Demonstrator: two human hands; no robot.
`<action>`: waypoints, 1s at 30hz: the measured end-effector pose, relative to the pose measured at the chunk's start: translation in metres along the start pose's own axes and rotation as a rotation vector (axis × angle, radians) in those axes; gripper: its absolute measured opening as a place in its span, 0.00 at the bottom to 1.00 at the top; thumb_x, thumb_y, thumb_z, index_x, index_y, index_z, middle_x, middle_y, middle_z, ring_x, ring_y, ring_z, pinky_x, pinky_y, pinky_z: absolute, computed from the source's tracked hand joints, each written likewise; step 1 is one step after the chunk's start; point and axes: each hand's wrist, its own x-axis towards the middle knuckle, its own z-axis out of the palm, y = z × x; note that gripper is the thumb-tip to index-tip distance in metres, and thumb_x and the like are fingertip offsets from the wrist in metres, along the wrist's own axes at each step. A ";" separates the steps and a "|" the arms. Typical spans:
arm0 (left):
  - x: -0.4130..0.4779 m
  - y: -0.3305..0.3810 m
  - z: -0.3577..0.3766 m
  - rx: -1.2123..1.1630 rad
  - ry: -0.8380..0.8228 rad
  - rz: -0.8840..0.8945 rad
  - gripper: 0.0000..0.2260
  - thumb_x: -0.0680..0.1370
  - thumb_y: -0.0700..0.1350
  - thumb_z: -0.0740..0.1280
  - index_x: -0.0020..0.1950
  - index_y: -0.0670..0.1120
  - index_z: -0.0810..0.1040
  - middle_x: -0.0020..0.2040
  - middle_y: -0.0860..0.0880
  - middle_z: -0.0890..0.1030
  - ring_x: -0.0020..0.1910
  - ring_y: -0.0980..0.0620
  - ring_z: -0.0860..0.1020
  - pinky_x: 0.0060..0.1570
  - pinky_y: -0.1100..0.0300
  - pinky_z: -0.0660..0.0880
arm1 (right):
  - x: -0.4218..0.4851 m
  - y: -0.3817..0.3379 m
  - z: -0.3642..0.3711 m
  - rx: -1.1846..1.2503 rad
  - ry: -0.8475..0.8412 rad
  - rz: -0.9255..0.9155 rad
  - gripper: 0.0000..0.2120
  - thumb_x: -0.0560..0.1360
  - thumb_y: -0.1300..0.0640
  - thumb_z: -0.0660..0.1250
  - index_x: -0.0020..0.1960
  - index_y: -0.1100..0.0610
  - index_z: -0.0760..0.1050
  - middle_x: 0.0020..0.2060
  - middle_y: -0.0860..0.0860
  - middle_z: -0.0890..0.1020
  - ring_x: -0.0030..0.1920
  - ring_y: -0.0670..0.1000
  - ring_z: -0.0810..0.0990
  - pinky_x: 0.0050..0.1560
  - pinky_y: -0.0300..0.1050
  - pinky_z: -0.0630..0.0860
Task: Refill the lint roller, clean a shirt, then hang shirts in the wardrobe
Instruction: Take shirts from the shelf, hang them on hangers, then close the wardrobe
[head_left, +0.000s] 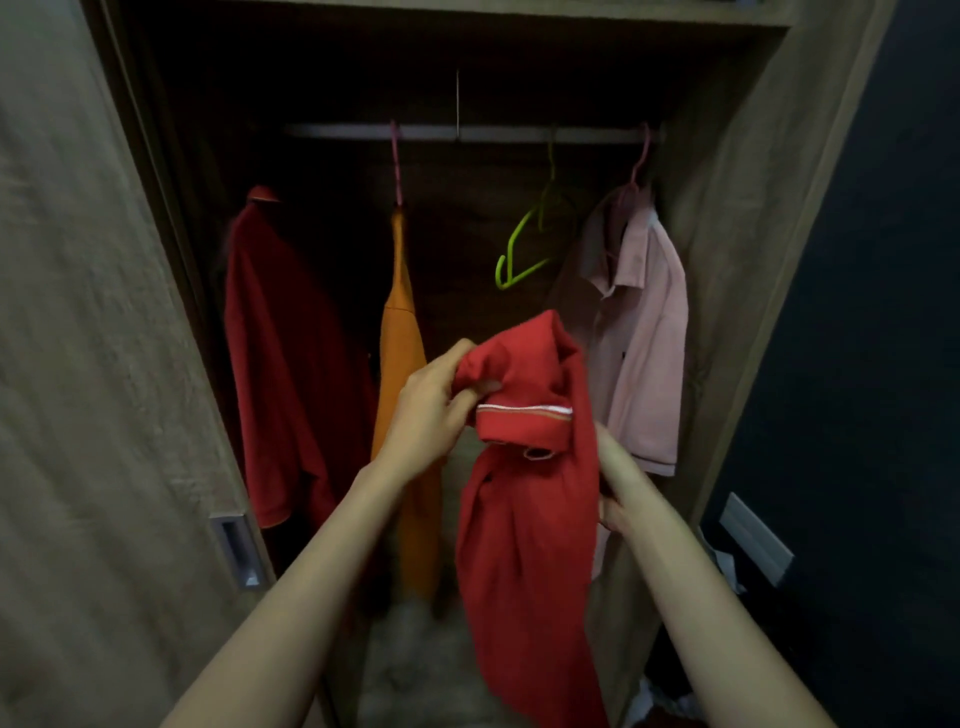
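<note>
While the left hand (431, 410) grips the bunched collar of a red polo shirt (524, 519) at frame centre, the right hand (618, 483) clutches its side. Behind, in the open wardrobe (753, 260), hang dark red (280, 364), orange (402, 364) and pink (639, 332) shirts, with an empty green hanger (524, 244) on the rail (467, 132).

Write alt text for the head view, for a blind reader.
The left hand grips a red shirt near its collar and the right hand holds its side, before an open wardrobe. Inside hang a dark red shirt, an orange shirt, an empty green hanger and a pink shirt.
</note>
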 end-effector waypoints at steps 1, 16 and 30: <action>-0.001 0.000 -0.002 -0.003 0.035 -0.024 0.07 0.76 0.46 0.68 0.45 0.46 0.71 0.35 0.58 0.72 0.35 0.60 0.71 0.39 0.54 0.68 | 0.004 0.002 -0.004 0.021 -0.004 -0.045 0.16 0.76 0.48 0.61 0.48 0.59 0.81 0.37 0.53 0.86 0.31 0.46 0.83 0.34 0.40 0.80; 0.005 -0.014 0.022 -0.121 0.079 -0.329 0.07 0.79 0.45 0.66 0.52 0.44 0.78 0.46 0.50 0.84 0.48 0.50 0.81 0.50 0.56 0.75 | 0.027 0.002 -0.003 -0.490 0.164 -0.676 0.05 0.77 0.56 0.65 0.52 0.54 0.78 0.45 0.47 0.83 0.48 0.41 0.81 0.52 0.36 0.75; 0.017 0.008 0.044 -0.907 0.182 -0.867 0.14 0.82 0.50 0.61 0.59 0.42 0.78 0.53 0.39 0.83 0.50 0.42 0.82 0.56 0.48 0.78 | 0.029 0.011 0.003 -0.366 0.562 -0.691 0.17 0.75 0.44 0.63 0.54 0.55 0.78 0.52 0.49 0.80 0.49 0.36 0.76 0.49 0.26 0.69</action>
